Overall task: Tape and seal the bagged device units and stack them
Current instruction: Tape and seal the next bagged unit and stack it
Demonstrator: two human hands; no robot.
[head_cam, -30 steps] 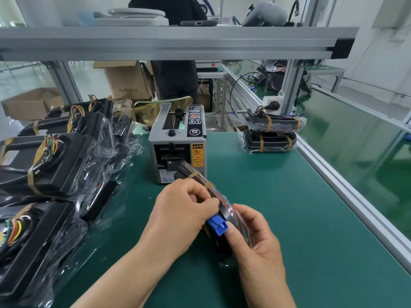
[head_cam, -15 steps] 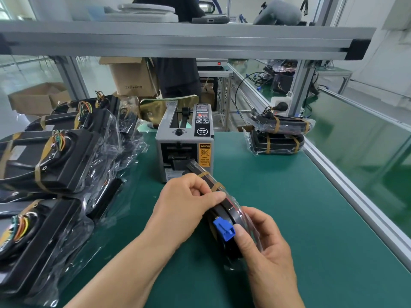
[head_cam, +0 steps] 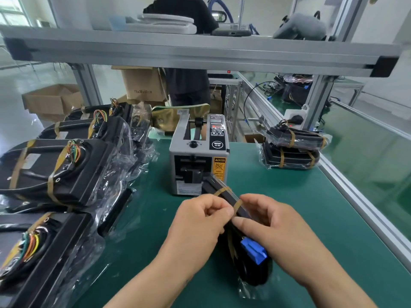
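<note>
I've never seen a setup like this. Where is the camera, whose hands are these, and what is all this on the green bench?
There is no robot here: the one picture comes from a camera worn on a person's head, looking down at their hands. The left hand and right hand both grip a bagged unit, a black device with a blue connector in a clear bag, thumbs meeting near a brown tape strip across it. The grey box behind is a tape dispenser. On the green mat, more bagged units are piled at the left, and two taped units sit stacked at the far right.
</note>
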